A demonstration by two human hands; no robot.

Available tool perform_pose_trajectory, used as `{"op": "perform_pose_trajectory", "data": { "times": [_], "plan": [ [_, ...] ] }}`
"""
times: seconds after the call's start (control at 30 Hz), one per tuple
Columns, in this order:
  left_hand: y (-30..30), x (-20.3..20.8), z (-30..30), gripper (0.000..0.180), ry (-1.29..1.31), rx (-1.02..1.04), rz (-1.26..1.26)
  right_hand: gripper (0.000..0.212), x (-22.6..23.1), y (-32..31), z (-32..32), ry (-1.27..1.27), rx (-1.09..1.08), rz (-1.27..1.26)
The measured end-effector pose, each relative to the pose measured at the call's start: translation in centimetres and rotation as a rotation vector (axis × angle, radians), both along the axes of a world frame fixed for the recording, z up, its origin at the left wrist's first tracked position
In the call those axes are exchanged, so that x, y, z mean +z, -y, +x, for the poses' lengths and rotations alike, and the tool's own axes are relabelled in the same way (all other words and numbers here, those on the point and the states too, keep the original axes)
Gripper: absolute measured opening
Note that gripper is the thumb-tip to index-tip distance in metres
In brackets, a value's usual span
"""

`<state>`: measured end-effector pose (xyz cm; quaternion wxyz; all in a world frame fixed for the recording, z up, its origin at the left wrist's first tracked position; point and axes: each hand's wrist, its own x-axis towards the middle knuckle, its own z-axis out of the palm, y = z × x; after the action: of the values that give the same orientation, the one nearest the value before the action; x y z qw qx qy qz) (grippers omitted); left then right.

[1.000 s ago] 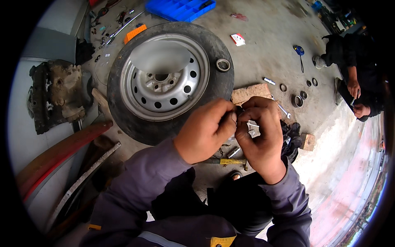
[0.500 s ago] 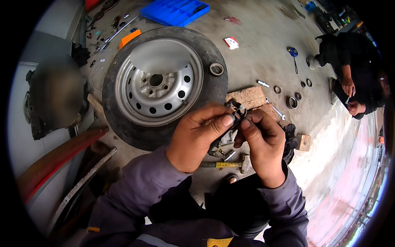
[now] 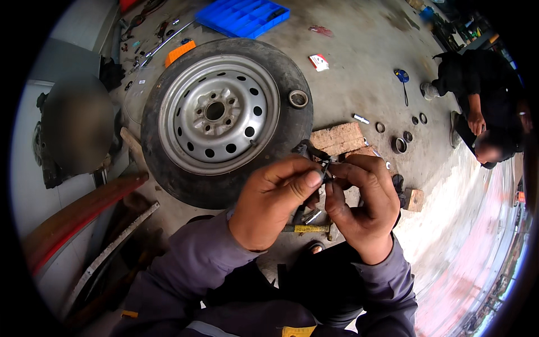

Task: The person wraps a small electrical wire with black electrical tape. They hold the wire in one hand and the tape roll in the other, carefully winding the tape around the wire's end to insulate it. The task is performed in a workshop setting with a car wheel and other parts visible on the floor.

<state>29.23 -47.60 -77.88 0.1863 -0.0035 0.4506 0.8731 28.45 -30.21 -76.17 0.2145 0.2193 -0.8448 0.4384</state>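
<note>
In front of me, I pinch a small dark metal part (image 3: 325, 167) between both hands. Its exact kind is unclear, as my fingers cover much of it. My left hand (image 3: 272, 196) grips it between thumb and index finger. From the other side, my right hand (image 3: 368, 205) closes thumb and index finger on the same part. Behind my hands lies a car wheel, its worn black tyre (image 3: 295, 132) around a silver steel rim (image 3: 188, 126). A metal bearing ring (image 3: 290, 100) rests on the tyre. Below my hands is a hammer with a yellow handle (image 3: 306, 228).
Bricks (image 3: 337, 139) and a wooden block (image 3: 414, 200) lie right of the wheel. Several rings (image 3: 399, 145) and a blue tape measure (image 3: 401, 74) are on the floor. A blue compartment tray (image 3: 238, 22) stands beyond. A co-worker (image 3: 477, 78) crouches at right.
My right fingers have shifted around the part, and less of it shows between my hands. The view has shifted slightly. The co-worker's hands have moved a little.
</note>
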Motion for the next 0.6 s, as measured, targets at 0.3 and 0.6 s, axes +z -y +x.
{"op": "perform_pose_trajectory", "data": {
  "times": [0.3, 0.6],
  "plan": [
    [-0.6, 0.0, -0.1, 0.01, -0.661, 0.165, -0.708, 0.015, 0.3, -1.2, 0.2, 0.401, 0.069, -0.1],
    [1.5, -1.1, -0.6, 0.019, -0.345, -0.017, -0.57, 0.024, 0.3, -0.6, 1.0, 0.635, 0.102, -0.357]
  ]
}}
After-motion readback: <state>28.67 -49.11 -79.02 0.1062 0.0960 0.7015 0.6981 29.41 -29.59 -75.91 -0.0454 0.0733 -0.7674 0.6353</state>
